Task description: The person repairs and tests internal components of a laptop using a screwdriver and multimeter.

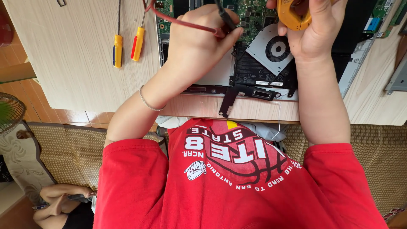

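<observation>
An opened laptop (254, 72) lies on the wooden table (72, 63), with its green circuit board (254, 15) and round cooling fan (275, 48) exposed. My left hand (199, 40) grips a black test probe (227, 19) on a red wire (182, 23), tip pointing down at the board beside the cooling fan. My right hand (316, 34) holds an orange-yellow meter (290, 17) above the cooling fan. A thin bracelet sits on my left wrist. The probe's tip is hidden behind my fingers.
Two screwdrivers lie left of the laptop, one yellow and blue (118, 51), one yellow and red (137, 43). A black bracket (227, 101) sticks out over the table's front edge. Grey metal parts (398, 78) lie at the right. Another person's legs (59, 199) are at bottom left.
</observation>
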